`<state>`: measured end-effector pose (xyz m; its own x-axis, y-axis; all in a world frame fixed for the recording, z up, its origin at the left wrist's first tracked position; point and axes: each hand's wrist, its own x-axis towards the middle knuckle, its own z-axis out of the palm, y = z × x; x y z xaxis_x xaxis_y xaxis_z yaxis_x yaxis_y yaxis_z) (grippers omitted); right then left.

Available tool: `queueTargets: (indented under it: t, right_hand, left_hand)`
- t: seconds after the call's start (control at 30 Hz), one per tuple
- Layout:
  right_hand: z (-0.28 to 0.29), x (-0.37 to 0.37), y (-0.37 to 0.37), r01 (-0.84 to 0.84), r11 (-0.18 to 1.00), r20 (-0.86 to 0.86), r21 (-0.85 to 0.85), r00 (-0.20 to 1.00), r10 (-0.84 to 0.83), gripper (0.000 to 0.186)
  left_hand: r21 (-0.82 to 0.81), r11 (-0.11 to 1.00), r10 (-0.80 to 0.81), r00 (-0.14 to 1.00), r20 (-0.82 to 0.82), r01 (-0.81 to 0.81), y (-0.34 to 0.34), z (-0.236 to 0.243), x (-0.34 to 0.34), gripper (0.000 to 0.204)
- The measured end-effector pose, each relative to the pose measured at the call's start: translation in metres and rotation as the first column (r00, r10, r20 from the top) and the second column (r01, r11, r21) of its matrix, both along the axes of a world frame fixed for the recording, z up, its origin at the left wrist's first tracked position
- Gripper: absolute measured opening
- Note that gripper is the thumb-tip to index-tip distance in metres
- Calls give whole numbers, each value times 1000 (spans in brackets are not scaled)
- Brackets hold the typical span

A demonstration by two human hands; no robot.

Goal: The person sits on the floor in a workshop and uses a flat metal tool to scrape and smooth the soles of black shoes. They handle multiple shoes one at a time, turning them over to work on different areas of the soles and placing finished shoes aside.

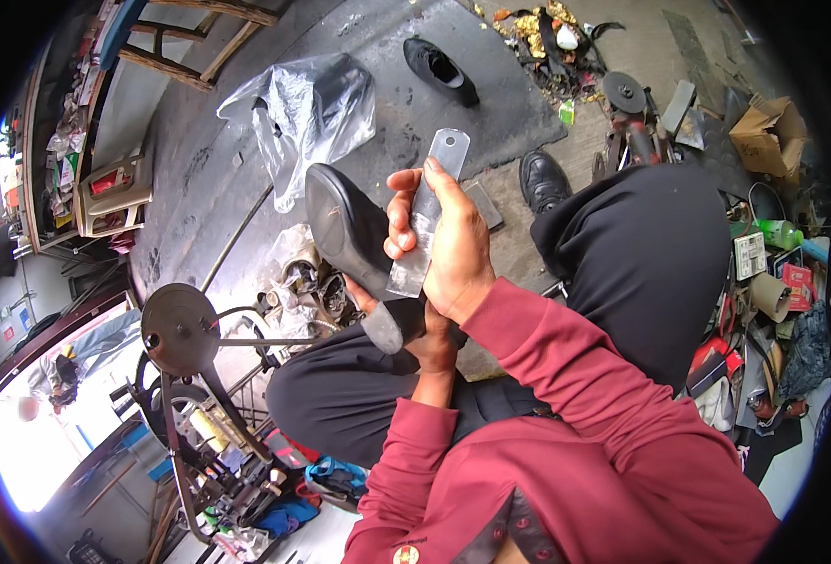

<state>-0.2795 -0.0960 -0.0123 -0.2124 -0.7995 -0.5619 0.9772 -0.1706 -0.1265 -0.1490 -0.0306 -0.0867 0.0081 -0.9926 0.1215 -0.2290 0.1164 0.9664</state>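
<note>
The right hand (448, 249) was closed around a flat metal file (427, 216), its fingers wrapped over the lower half so that the rounded far end with a small hole stood up past the fingertips. The file's near end lay against the heel of a black shoe (354, 246), which was turned sole-up. The left hand (425, 338) gripped that shoe from below, near the heel; most of it was hidden behind the shoe and the right wrist, so only part of the fingers showed. Both hands were raised over the person's lap, above black trousers (641, 254), with dark red sleeves (566, 376) coming in from the near edge. To the left stood a metal stand with a round disc (178, 329) on top. On the concrete floor (199, 169) farther off lay a crumpled clear plastic bag (307, 108), and beyond it a second black shoe (441, 70) on a dark mat. A cardboard box (768, 136) sat far right among mixed clutter.
</note>
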Motion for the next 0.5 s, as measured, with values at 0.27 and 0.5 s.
queueTargets:
  t: [0.27, 0.5]
  right_hand:
    - [4, 13, -4, -8, 1000, -54, 23, 999, 9, 46]
    - [7, 16, -6, -20, 999, -34, 40, 999, 21, 46]
  left_hand:
    - [303, 921, -166, 951, -262, 244, 17, -26, 38, 96]
    - [452, 824, -146, 898, -414, 342, 27, -42, 61, 92]
